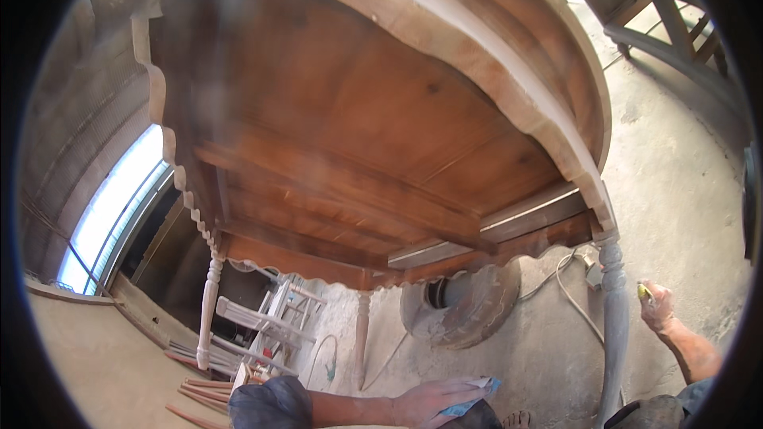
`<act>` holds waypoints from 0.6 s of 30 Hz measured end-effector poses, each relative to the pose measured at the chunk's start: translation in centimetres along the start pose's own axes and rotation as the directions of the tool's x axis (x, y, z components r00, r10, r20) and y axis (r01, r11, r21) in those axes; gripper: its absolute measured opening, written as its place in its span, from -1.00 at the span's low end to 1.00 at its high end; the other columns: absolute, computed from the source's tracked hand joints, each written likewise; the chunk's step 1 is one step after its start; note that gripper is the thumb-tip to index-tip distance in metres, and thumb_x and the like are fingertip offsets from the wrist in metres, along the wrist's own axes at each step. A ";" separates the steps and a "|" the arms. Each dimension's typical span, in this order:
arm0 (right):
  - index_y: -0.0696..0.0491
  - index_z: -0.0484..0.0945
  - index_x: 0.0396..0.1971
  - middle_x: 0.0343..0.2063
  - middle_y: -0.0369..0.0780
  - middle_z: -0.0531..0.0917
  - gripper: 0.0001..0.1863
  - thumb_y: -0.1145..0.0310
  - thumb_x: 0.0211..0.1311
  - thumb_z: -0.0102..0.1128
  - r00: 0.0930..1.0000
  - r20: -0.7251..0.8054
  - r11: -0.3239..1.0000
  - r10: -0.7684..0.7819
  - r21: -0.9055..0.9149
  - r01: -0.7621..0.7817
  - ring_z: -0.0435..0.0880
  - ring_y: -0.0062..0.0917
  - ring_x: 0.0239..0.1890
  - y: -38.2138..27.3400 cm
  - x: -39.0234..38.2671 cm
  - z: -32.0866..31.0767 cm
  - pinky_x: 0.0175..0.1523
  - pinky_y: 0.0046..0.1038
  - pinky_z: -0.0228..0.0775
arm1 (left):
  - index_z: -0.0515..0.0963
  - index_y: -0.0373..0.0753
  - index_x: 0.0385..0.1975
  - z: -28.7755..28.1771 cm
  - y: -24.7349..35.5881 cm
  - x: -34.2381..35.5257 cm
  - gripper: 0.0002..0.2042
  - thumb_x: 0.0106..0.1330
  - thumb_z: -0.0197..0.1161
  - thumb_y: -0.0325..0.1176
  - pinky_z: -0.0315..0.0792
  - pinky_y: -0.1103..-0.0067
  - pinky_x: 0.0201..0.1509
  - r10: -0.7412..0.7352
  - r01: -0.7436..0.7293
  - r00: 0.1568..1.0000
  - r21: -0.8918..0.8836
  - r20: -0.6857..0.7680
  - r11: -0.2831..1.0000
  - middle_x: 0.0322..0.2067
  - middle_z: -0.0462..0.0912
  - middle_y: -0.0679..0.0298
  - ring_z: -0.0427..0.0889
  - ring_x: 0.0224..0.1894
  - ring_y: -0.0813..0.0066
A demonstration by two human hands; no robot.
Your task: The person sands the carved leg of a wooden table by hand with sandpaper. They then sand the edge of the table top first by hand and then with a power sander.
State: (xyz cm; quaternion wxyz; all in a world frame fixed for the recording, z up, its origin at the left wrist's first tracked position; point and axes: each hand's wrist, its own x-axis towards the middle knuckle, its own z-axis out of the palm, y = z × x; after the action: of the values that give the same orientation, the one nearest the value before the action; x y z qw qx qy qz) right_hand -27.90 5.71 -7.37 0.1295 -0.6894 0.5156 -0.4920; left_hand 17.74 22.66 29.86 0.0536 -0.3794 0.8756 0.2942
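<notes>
The brown underside (pixel 334 151) of a wooden table, with a pale scalloped apron (pixel 509 79) and turned, whitish legs (pixel 613 286), fills most of the head view. My left hand (pixel 441 397) is low in the middle, closed on a folded blue and whitish sheet (pixel 465 405), cloth or paper, resting above dark clothing. My right hand (pixel 660 308) is raised just right of the nearest right leg, fingers closed round a small yellow object (pixel 644 292) too small to identify.
A round, dusty, tyre-like object (pixel 485 310) lies beneath, beside a cable (pixel 574 300). Pale stacked chairs or frames (pixel 262 310) and wooden rods (pixel 207 393) are at lower left. A bright window (pixel 107 214) is left; dark furniture (pixel 671 32) stands upper right.
</notes>
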 end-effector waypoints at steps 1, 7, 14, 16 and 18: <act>0.15 0.60 -0.06 -0.52 0.06 0.64 -0.79 0.43 0.36 0.19 0.998 0.029 0.998 0.049 0.025 -0.050 0.67 0.03 -0.47 -1.1 1.5 0.0 -0.37 -0.11 0.46 | 0.38 -0.24 0.41 0.1 -0.6 0.1 -0.47 0.47 0.18 -0.26 0.32 0.17 0.47 -0.027 0.027 0.999 0.003 -0.017 1.000 0.41 0.41 -0.03 0.41 0.40 -0.13; 0.16 0.60 0.01 -0.50 -0.04 0.66 -0.77 0.52 0.42 0.12 0.990 -0.137 0.977 -0.035 0.204 0.063 0.72 -0.21 -0.47 -12.8 10.5 -5.8 -0.34 -0.25 0.54 | 0.18 -0.27 0.52 -1.8 0.6 4.1 -0.35 0.49 0.20 -0.24 0.14 0.23 0.59 -0.176 0.176 0.984 -0.005 0.006 0.984 0.53 0.19 -0.08 0.16 0.56 -0.08; 0.21 0.50 0.15 -0.11 0.01 0.67 -0.62 0.66 0.36 0.02 0.971 -0.057 0.947 -0.231 0.216 0.238 0.75 -0.23 -0.14 -25.1 19.2 -16.6 0.00 -0.23 0.61 | -0.09 -0.51 0.54 -10.7 1.7 18.1 0.07 0.26 0.50 -0.08 -0.15 0.07 0.64 0.034 0.156 0.691 0.195 -0.722 0.968 0.54 -0.18 -0.41 -0.22 0.62 -0.33; 0.23 0.42 0.26 0.03 0.05 0.61 -0.51 0.69 0.32 -0.04 0.964 0.010 0.927 -0.267 0.276 0.254 0.72 -0.21 0.03 -26.6 19.7 -18.6 0.19 -0.22 0.55 | -0.11 -0.54 0.53 -13.1 2.3 22.9 0.10 0.22 0.54 -0.11 -0.14 0.05 0.63 0.143 0.060 0.522 0.204 -0.841 0.977 0.53 -0.18 -0.43 -0.21 0.61 -0.35; 0.27 0.29 0.41 0.14 0.10 0.55 -0.36 0.67 0.28 -0.15 0.960 0.079 0.891 -0.268 0.399 0.215 0.66 -0.17 0.18 -28.0 19.4 -20.2 0.37 -0.19 0.43 | -0.10 -0.53 0.52 -14.9 3.9 26.2 0.11 0.20 0.56 -0.10 -0.12 0.02 0.62 0.168 0.014 0.430 0.193 -0.887 0.981 0.52 -0.15 -0.44 -0.16 0.59 -0.37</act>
State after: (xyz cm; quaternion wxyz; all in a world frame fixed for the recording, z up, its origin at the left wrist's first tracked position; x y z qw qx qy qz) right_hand -28.28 8.21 32.15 0.2343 -0.7402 0.3090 -0.5493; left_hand -1.54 -0.09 35.66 -0.4018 -0.4309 0.8076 -0.0267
